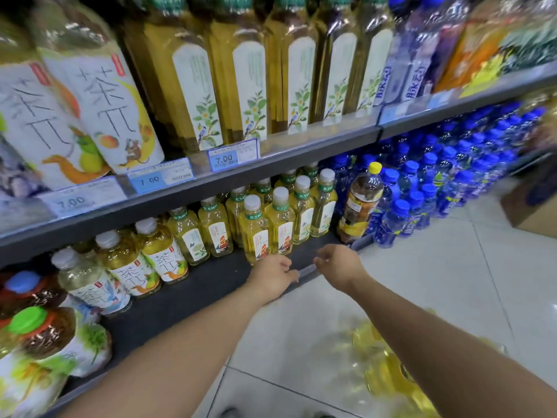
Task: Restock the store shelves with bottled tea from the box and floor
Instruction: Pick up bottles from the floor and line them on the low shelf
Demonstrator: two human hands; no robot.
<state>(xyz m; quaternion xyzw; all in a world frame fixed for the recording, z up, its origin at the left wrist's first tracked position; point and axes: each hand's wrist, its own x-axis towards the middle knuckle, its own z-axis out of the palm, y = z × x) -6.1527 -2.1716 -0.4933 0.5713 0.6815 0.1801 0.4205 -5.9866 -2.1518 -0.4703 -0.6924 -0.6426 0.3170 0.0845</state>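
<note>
1. Evidently mid-restock: the left hand [272, 274] lay at the foot of the front tea bottle [256, 236], which stood at 12 o'clock on the bottom shelf [211, 285]. Its fingers curled toward the bottle's base; whether they gripped or only touched it could not be told.
2. Right hand [339, 267]: just at 3 o'clock of the left, over the shelf lip. Fingers loosely curled, holding nothing.
3. Step, as judged: seating a bottle at the front of its row. The next move probably called for a reach to 5 o'clock, where a wrapped pack of yellow tea [391, 375], blurred, lay on the floor [452, 282].
4. Free space: bare shelf at 9 o'clock of the front bottle.
5. Surroundings: yellow-capped bottle [361, 203] at 2 o'clock; blue-capped bottles [422, 191] beyond it; tall tea bottles [241, 86] above; price tags [233, 155].
6. Hindrances: the upper shelf [301, 146] overhung the rows, and the yellow-capped bottle crowded their 3 o'clock end.
</note>
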